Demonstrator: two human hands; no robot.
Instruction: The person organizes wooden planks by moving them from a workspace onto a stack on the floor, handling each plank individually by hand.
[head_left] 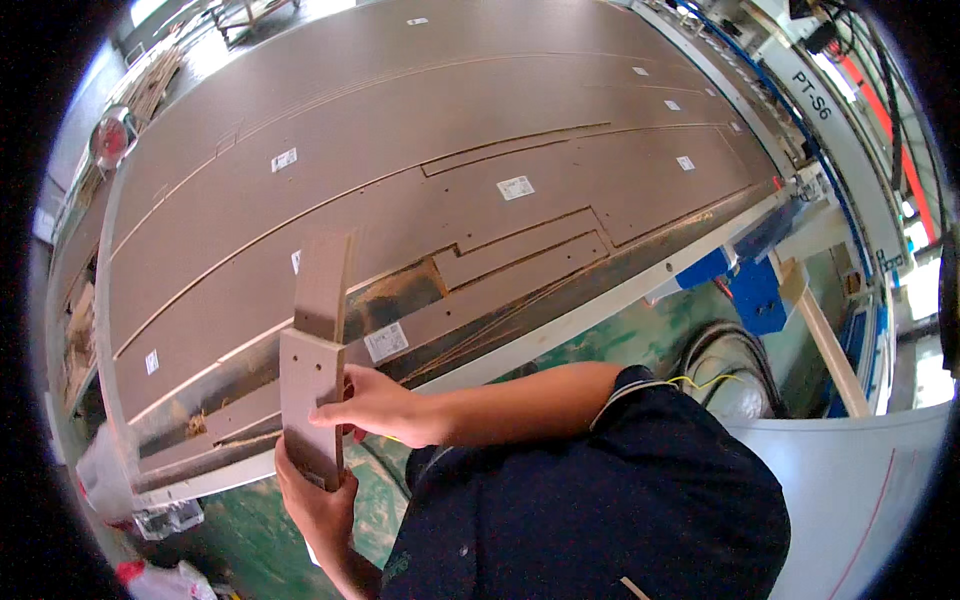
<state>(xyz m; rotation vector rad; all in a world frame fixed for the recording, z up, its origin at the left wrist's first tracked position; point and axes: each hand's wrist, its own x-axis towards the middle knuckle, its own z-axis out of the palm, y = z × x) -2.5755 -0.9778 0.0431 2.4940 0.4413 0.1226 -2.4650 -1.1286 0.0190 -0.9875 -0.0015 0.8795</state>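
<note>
In front of me I hold narrow brown-faced board pieces upright at the near edge of the cut sheet. The nearer board piece [311,375] has small drilled holes and a pale cut edge along its top. Behind it rises a longer board piece [322,285]; I cannot tell whether the two are joined. My left hand [315,505] grips the lower end from below. My right hand [385,405] closes on the right side, its thumb across the front face and its other fingers partly hidden behind.
A large brown sheet [400,240] with routed grooves and several white labels covers the machine bed. Its near side has cut-out gaps and dusty offcuts. A pale bed rail [520,350] runs along the front. To the right are a blue bracket [755,295], coiled hoses [730,360] and a white panel [850,500].
</note>
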